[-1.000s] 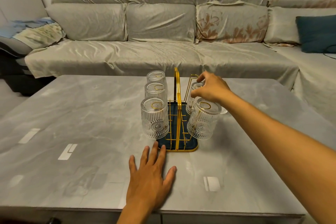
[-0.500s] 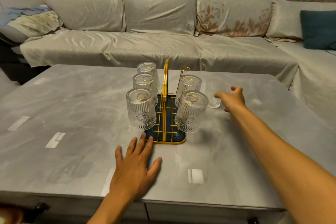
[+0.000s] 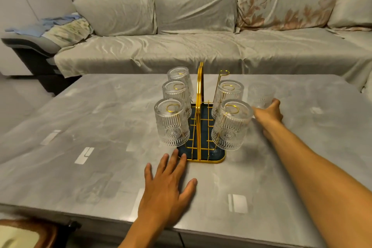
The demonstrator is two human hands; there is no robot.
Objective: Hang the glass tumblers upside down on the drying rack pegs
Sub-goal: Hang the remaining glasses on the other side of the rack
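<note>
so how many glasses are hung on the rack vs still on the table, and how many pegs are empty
glasses hung upside down on the rack: 5, three on its left side, two on its right
glasses on the table: 1, at the right hand
empty pegs: 1
total glasses: 6

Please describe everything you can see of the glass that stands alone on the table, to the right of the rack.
The lone glass tumbler is clear, with faint ribs and a pressed pattern; blur hides finer detail. It stands on the grey table, right of the gold rack, beside the far right hung tumbler and apart from it. It is not yet on a peg; the empty peg rises behind. The right hand reaches its lower side, thumb at its right edge; a firm grip cannot be told.
</note>
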